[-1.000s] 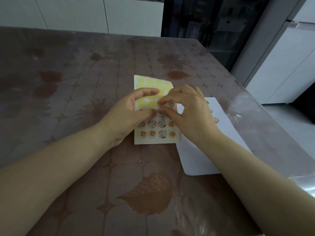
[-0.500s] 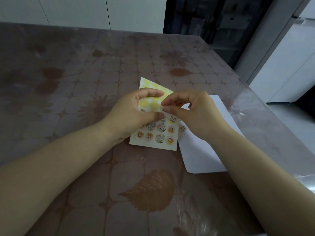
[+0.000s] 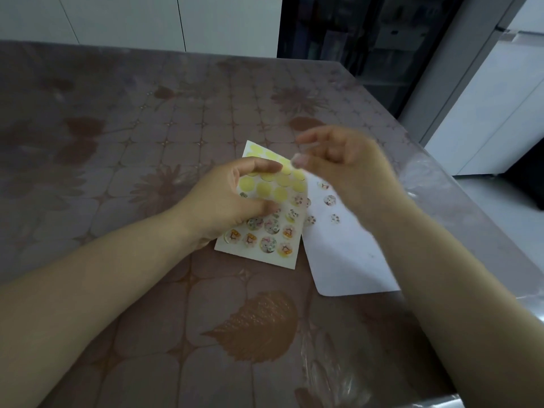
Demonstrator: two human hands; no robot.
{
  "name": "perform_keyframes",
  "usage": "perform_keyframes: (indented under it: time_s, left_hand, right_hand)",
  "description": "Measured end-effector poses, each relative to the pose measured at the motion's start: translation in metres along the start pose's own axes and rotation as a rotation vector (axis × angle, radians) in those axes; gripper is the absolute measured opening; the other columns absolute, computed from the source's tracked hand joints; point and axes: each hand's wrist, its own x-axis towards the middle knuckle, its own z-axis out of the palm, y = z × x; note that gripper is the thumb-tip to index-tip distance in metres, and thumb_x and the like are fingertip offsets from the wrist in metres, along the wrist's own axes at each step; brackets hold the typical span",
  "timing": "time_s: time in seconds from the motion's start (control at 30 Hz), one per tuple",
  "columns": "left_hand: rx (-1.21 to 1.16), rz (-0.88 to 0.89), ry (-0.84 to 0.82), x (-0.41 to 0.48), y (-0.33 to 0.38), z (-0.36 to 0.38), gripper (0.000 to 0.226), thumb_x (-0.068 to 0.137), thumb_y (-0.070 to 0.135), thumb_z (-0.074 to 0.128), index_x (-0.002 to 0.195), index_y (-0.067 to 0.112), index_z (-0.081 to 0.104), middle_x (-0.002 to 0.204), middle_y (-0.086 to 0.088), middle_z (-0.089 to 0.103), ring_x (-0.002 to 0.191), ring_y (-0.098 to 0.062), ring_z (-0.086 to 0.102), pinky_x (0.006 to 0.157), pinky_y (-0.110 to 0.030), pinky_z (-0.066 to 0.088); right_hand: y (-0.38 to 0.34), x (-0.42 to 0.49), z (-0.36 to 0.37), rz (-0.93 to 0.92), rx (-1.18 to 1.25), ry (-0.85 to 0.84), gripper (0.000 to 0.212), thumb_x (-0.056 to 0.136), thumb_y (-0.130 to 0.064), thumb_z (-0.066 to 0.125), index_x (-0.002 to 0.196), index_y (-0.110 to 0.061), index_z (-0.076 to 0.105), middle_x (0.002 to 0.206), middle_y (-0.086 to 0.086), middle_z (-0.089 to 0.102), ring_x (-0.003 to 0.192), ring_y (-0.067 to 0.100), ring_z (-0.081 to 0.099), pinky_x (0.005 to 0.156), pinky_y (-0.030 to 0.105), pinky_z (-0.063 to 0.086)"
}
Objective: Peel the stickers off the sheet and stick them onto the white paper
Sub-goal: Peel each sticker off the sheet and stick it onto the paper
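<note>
Brown flower-patterned plastic covers the table (image 3: pixel 147 142), with white cabinets and a dark doorway behind; we work at its right side. Our left hand (image 3: pixel 223 198) rests on the sheet (image 3: pixel 265 225), thumb and forefinger curled over its left edge and pinning it; the upper rows show bare yellow circles, while the lower rows keep their stickers (image 3: pixel 270 228). Our right hand (image 3: pixel 347 172) is raised over the top of the paper (image 3: pixel 347 257), blurred, fingers loosely curled; something pale sits at the tip of one finger, but we cannot tell whether it is a peeled sticker or only the nail, so we cannot say whether that hand holds anything. The paper lies just right of the sheet, its left edge tucked under the sheet's right edge, and a few stickers already sit near its top. If a sticker is on that fingertip, it could fold onto itself or cling to the skin rather than release, since it is thin and tacky; pressing down on one side only could shift the paper, which nothing holds; and placing too far left could catch the sheet's overlapping edge.
</note>
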Motion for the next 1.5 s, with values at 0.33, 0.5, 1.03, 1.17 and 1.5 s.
perform_keyframes:
  time_s: [0.33,0.5,1.03,1.17,1.5]
  left_hand:
    - [-0.251,-0.020,-0.022,0.002,0.001,-0.001,0.052,0.065,0.010,0.073,0.112,0.029,0.065,0.114,0.001,0.069,0.088,-0.012,0.072,0.068,-0.023,0.058]
    - [-0.214,-0.011,-0.010,0.002,0.000,-0.001,0.054,0.061,0.014,0.074,0.113,0.030,0.065,0.120,0.001,0.066,0.087,-0.012,0.072,0.066,-0.022,0.059]
    - [-0.220,-0.013,-0.007,0.001,0.000,-0.002,0.049,0.073,0.004,0.072,0.114,0.029,0.064,0.123,-0.001,0.064,0.086,-0.010,0.072,0.061,-0.019,0.056]
    - [-0.204,-0.002,-0.008,0.002,0.000,-0.001,0.048,0.077,0.001,0.071,0.116,0.029,0.064,0.123,0.000,0.064,0.086,-0.008,0.071,0.061,-0.016,0.054]
    - [-0.112,0.034,0.020,0.000,-0.001,-0.001,0.051,0.080,0.005,0.071,0.121,0.033,0.060,0.132,0.005,0.058,0.110,-0.016,0.064,0.087,-0.039,0.057]
  right_hand:
    - [0.034,-0.018,-0.067,0.361,-0.359,-0.319,0.021,0.073,-0.019,0.076,0.089,-0.025,0.063,0.076,-0.004,0.074,0.085,0.014,0.066,0.087,0.026,0.043]
    - [0.040,-0.010,-0.068,0.383,-0.374,-0.272,0.024,0.072,-0.022,0.077,0.087,-0.025,0.058,0.081,-0.005,0.073,0.088,0.019,0.064,0.088,0.034,0.045]
    - [0.016,0.023,-0.059,0.433,-1.098,-0.477,0.076,0.060,-0.061,0.072,0.117,-0.014,0.052,0.105,-0.003,0.052,0.091,0.018,0.049,0.075,0.028,0.035]
    - [0.024,0.019,-0.067,0.442,-0.972,-0.452,0.063,0.055,-0.063,0.073,0.096,-0.022,0.049,0.091,-0.009,0.051,0.080,0.012,0.049,0.072,0.027,0.037]
    - [0.023,-0.006,-0.001,-0.195,-0.540,-0.094,0.018,0.078,-0.043,0.067,0.089,-0.033,0.057,0.078,-0.015,0.048,0.063,0.001,0.046,0.055,0.011,0.036]
